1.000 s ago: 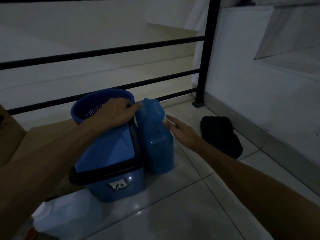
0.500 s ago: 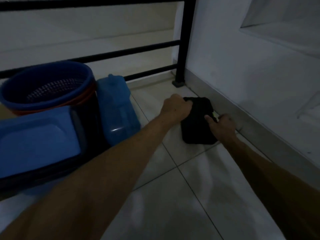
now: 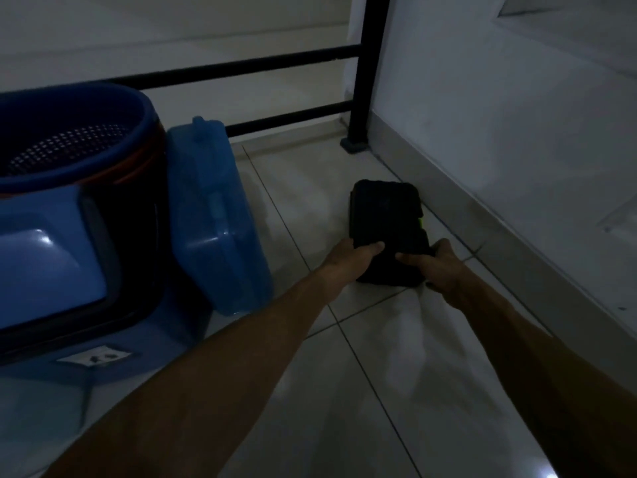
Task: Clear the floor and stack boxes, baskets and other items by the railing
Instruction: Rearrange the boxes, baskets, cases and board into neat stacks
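A black pouch [image 3: 386, 208] lies on the tiled floor near the wall's skirting. My left hand [image 3: 355, 258] grips its near left corner, thumb on top. My right hand [image 3: 436, 262] grips its near right corner. To the left stand a blue bin with a swing lid [image 3: 51, 267], a blue perforated basket [image 3: 69, 139] behind it, and a blue flat container [image 3: 213, 215] leaning upright against them, all beside the black railing [image 3: 282, 63].
The railing post [image 3: 365, 70] stands at the corner where the white wall [image 3: 517, 115] begins. A grey skirting [image 3: 517, 243] runs along the wall on the right. Pale floor tiles [image 3: 344, 391] stretch toward me.
Both hands left the blue items and went to the black pouch. From half a second ago, they have slid from its far end to its near corners. The view has swung right.
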The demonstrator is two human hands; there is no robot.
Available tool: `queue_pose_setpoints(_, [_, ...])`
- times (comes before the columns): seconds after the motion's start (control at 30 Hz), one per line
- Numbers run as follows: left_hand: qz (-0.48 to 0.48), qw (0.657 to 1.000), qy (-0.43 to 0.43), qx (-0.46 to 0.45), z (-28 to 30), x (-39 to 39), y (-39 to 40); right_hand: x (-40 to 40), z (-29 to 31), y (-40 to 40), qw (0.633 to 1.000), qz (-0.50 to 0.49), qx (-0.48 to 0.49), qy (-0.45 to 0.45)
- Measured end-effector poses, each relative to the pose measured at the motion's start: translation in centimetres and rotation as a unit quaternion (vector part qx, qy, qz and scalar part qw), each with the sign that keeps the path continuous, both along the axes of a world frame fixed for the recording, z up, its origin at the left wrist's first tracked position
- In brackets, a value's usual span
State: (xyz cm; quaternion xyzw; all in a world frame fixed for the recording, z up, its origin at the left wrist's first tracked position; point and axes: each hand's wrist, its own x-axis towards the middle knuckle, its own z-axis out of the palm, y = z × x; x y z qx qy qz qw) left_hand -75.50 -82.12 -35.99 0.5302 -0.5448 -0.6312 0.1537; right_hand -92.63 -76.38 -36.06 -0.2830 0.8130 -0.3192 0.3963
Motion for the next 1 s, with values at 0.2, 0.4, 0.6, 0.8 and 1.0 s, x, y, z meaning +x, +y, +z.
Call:
queue_pose_setpoints(0.2, [0.002,0.997,-0.072,0.023,0.3,3.9,2.5,2.0,0.6,2.9,0.987,-0.021,0.054,-0.148])
queue_pose_setpoints(0.4, [-0.016,0.991,-0.058,0.116,1.8,6.6,7.1,3.6,2.3,5.1,0.962,0.041,0.079,-0.258])
queue_pose_setpoints(0.6, [-0.022,0.986,-0.024,0.161,5.4,9.1,9.6,5.1,7.4,6.2,0.964,0.149,0.102,-0.197])
queue_pose_setpoints(0.8, [-0.037,0.993,-0.100,0.056,7.1,12.1,11.1,6.6,11.4,6.9,0.943,0.274,0.167,-0.085])
queue_pose_setpoints(1.0, [-0.115,0.968,-0.212,-0.076,9.9,15.8,12.2,8.9,13.4,6.6,0.902,0.372,0.219,-0.025])
